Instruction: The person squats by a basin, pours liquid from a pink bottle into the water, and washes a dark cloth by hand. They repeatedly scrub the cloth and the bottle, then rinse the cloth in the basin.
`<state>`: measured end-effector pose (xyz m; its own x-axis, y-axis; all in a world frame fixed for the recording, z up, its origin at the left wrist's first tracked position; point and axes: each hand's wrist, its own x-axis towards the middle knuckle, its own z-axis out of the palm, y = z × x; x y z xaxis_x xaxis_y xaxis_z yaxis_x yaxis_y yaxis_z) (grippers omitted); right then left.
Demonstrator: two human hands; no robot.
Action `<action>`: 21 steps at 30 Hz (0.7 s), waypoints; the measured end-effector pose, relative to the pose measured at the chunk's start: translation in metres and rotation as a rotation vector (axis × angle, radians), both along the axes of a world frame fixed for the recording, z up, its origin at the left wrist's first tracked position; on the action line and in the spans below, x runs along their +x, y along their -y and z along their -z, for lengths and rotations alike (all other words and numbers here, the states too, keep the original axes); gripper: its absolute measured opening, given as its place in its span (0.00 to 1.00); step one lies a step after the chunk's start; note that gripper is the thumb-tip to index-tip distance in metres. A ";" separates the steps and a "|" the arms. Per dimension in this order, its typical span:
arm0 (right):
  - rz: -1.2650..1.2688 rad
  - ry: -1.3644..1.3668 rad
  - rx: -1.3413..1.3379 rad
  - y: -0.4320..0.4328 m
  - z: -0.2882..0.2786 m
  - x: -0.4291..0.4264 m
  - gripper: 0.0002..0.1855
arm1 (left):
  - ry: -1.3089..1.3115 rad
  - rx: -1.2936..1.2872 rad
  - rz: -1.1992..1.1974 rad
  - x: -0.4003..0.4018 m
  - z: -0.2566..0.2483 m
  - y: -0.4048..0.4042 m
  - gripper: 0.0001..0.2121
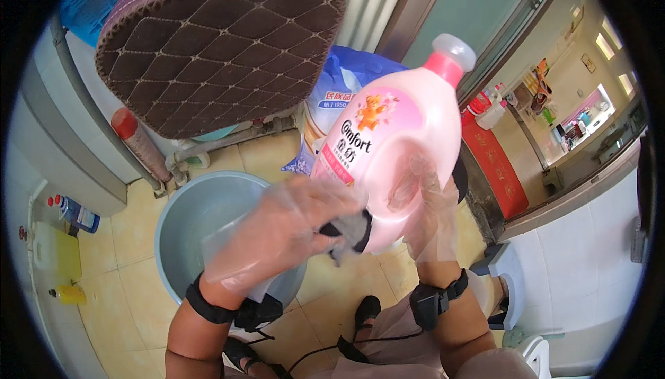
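Note:
A large pink Comfort fabric softener bottle [400, 104] with a clear cap is held up before me, its neck tilted toward the upper right. My right hand [428, 207], in a clear plastic glove, is closed around the bottle's handle. My left hand [286, 228], gloved the same way and slightly blurred, holds a grey and black cloth [353, 231] against the lower part of the bottle. Below my left forearm stands a round grey-blue basin [192, 223] on the tiled floor, partly hidden by that arm.
A brown quilted cover [218, 57] hangs over the upper left. Behind the bottle stands a blue and white plastic bag [332, 78]. Pipes [234, 141] run along the wall. Several bottles, one a yellow bottle [70, 294], stand at far left. A grey-blue stool [511, 285] is at right, below a doorway with a red mat [491, 166].

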<state>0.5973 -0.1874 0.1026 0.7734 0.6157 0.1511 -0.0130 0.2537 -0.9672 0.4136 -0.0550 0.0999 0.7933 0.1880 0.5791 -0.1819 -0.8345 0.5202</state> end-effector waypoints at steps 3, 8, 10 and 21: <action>-0.001 0.128 -0.215 0.005 0.002 -0.007 0.29 | 0.253 0.020 -0.179 0.012 0.002 0.004 0.27; -0.031 0.201 -0.179 0.001 0.017 -0.021 0.31 | 0.145 0.363 -0.266 0.035 0.013 0.027 0.22; -0.043 0.228 -0.139 0.001 0.018 -0.019 0.31 | 0.011 0.422 -0.225 0.031 0.018 0.040 0.19; -0.063 0.234 -0.137 0.013 0.019 0.001 0.27 | 0.093 -0.261 0.290 -0.003 0.013 0.010 0.22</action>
<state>0.5978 -0.2008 0.0840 0.6864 0.6888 0.2333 0.2035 0.1260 -0.9709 0.4108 -0.0652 0.0868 0.7817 0.1140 0.6132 -0.4466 -0.5839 0.6779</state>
